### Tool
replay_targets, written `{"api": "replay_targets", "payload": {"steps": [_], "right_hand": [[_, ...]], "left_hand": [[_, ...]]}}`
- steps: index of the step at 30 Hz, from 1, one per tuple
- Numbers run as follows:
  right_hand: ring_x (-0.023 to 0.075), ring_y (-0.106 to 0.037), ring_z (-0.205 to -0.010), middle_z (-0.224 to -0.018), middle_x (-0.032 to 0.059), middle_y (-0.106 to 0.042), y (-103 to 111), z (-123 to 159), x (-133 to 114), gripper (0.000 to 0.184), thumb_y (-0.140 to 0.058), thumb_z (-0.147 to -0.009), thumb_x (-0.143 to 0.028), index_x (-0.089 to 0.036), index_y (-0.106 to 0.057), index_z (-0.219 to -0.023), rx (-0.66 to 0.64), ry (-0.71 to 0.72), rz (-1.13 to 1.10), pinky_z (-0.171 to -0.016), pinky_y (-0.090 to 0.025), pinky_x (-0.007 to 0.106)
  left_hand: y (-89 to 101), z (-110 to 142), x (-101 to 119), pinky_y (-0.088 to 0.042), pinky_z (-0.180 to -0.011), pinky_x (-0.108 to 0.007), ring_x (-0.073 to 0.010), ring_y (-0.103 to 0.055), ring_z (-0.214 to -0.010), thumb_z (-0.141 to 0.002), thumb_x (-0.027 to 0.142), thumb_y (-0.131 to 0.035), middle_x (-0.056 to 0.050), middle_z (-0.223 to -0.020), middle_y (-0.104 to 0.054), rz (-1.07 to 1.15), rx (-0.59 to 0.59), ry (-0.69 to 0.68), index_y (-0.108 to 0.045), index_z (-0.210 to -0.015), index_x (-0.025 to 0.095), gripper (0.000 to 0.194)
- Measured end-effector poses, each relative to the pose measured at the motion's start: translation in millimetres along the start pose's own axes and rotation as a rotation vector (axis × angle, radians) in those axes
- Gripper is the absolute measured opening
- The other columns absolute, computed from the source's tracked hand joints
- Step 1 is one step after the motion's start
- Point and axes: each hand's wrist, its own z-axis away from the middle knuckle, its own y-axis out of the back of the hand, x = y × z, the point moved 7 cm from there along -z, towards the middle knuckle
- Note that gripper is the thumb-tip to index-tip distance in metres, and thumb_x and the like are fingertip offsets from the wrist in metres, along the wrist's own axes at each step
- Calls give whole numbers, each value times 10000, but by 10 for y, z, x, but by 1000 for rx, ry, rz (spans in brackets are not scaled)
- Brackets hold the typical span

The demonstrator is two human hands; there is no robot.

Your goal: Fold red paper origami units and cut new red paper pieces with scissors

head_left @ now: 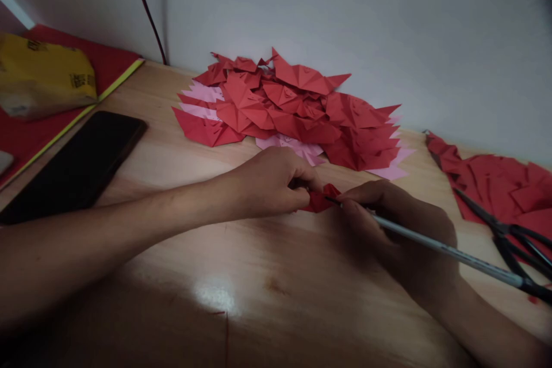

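Note:
My left hand [287, 181] is closed around the edge of a small folded red paper piece [318, 202], most of it hidden by the fingers. In my right hand [401, 224] is a slim pen [448, 250] with a pale barrel and dark ends, its dark tip at the paper. Just beyond both hands lies a heap of red folded paper shapes [297, 103], some with small faces drawn on them, and pink ones among them.
Black-handled scissors [500, 230] lie at the right beside more red paper [500, 184]. At the left are a dark phone [81, 161] and a yellow package [47, 72] on a red sheet [116, 60] edged in yellow. A wall [345, 17] rises behind the wooden table [181, 299].

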Motion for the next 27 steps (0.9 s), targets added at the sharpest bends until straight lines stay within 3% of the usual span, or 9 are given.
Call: {"api": "replay_targets", "payload": {"steps": [27], "right_hand": [[69,-445,-377,-524,-51,-590,11,3,-11,53,-634,-813,-228,-212,-659,-769,10,1,2,-369,-309,196]], "left_hand": [[8,-4,10,-347,-511,-192,-82,-547,-595,-748,108,-538,-7,-746,-700,-22,8,-13,-744,-826,137,222]]}}
